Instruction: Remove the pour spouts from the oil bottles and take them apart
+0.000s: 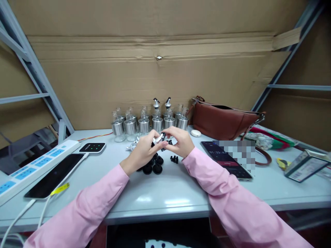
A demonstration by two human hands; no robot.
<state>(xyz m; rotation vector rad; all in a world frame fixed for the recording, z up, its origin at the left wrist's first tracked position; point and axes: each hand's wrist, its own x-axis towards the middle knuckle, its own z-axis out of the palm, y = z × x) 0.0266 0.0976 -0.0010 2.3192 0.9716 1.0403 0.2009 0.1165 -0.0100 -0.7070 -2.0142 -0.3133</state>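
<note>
My left hand (141,151) is closed around a silver pour spout (157,140), held just above the table. With thumb and forefinger, my right hand (181,140) pinches a small black piece (163,136) at the spout's end; my fingers partly hide where the two meet. Below my hands lies a group of round black stoppers (157,168). Several small black parts (174,159) lie by my right wrist. More silver spouts (131,146) show behind my left hand, partly covered by it.
Glass bottles with metal sleeves (130,127) stand in rows at the back, two topped by pourers (168,102). A brown handbag (222,120), a tablet-like phone (224,160) and a small box (306,166) lie right. Left are a power strip (38,167), a phone (55,175) and cables.
</note>
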